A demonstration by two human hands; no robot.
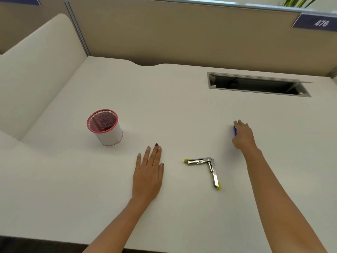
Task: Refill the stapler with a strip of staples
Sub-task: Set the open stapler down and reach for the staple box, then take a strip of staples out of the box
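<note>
A small metal stapler (204, 166) with yellow-green tips lies swung wide into an L shape on the white desk (173, 110), between my two hands. My left hand (148, 172) rests flat on the desk to its left, palm down, fingers stretched out, holding nothing. Farther back on the right, my right hand (243, 135) is curled over a small blue object (235, 131), of which only an edge shows beside the fingers. What the blue object is cannot be made out. No staple strip is visible.
A pink-rimmed mesh cup (104, 126) stands at the left of the desk. A rectangular cable opening (259, 84) is cut into the desk at the back right. Beige partition walls (182, 33) close off the back and left.
</note>
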